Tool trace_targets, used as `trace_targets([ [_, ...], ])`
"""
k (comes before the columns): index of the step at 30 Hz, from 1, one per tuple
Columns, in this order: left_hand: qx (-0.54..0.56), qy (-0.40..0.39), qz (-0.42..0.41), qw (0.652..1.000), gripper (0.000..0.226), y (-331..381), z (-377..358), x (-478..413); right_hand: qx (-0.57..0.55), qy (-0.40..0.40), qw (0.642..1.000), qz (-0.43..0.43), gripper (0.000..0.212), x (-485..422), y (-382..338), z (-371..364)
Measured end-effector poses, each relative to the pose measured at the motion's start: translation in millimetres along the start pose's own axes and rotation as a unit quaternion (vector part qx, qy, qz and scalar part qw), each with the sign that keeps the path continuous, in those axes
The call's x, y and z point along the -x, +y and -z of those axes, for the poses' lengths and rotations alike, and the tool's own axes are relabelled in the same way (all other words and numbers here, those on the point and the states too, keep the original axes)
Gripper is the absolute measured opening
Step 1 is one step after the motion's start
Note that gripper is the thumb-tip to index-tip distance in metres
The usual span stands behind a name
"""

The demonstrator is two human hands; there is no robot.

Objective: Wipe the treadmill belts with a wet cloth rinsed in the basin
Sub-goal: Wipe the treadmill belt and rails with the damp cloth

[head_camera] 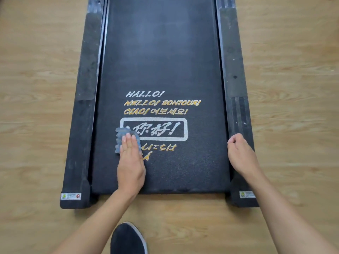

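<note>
Head view | left hand (130, 162), fingers flat and together, presses cloth (121, 137) on belt (161, 61) at 7 o'clock | right hand (240, 153), fingers curled, at rail (233, 70), 4 o'clock; whether it grips is unclear | technique: even palm pressure, overlapping strokes toward 12.

Place: we are seeing a home or gym room.
Signs: treadmill (161, 52) is filling mid-frame, wood-look floor (36, 88) flanking it.
</note>
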State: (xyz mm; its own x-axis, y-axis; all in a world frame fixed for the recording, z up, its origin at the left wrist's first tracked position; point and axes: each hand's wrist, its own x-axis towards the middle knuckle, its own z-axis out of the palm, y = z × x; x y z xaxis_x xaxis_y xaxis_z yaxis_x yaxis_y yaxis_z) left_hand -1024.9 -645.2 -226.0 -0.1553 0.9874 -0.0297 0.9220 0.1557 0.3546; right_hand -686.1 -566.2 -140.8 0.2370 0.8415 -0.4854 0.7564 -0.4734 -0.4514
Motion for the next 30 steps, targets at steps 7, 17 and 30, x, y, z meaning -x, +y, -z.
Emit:
trace_targets([
  [7,0.077,-0.053,-0.176,0.98,0.06,154.2,-51.6,-10.7,-0.038,-0.016,0.999,-0.029,0.01,1.8,-4.4,7.1],
  [17,-0.01,-0.119,-0.359,0.926,0.059,195.2,-59.3,-22.5,-0.062,-0.005,0.998,-0.019,0.018,-0.6,1.3,7.1],
  [30,-0.035,-0.001,0.006,0.999,0.057,-99.7,60.9,6.8,-0.022,-0.031,0.999,-0.007,0.017,4.9,-5.9,9.8],
])
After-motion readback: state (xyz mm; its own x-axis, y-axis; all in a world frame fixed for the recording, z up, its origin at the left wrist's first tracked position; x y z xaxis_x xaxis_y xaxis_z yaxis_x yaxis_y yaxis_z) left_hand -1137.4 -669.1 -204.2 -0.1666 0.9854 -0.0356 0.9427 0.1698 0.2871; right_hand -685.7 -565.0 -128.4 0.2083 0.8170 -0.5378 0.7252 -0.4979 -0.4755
